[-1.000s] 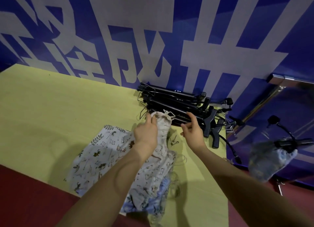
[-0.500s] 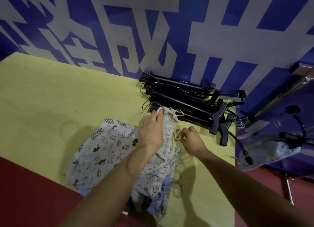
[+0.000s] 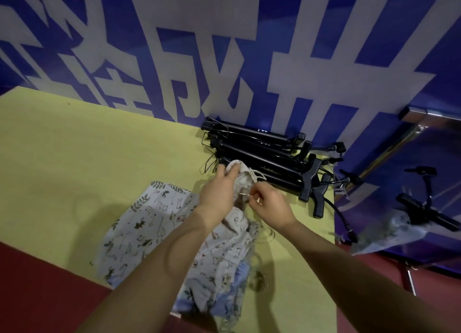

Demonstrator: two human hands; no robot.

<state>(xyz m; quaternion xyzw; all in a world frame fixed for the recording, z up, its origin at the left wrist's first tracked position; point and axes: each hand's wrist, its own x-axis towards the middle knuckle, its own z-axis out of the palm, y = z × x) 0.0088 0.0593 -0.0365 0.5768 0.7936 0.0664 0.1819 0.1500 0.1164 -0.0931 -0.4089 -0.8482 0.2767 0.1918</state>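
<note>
A white printed garment (image 3: pixel 149 230) with small animal figures lies on the yellow table (image 3: pixel 74 158), over a pale blue piece at the near edge. Its waistband with a white drawstring (image 3: pixel 252 176) points toward the far wall. My left hand (image 3: pixel 219 195) rests on the waistband, fingers curled over the fabric. My right hand (image 3: pixel 269 208) pinches a thin metal wire piece (image 3: pixel 245 195) right beside the waistband. What the wire belongs to is unclear.
A stack of black clip hangers (image 3: pixel 269 155) lies at the table's far right against the blue wall with white characters. Thin wire loops (image 3: pixel 259 280) lie beside the clothes. To the right stands a rack (image 3: pixel 424 208) holding a blue-grey garment (image 3: pixel 389 235). Red floor lies below.
My right hand left the black hangers, came back to the waistband and took the wire piece between its fingers. My left hand stayed on the garment.
</note>
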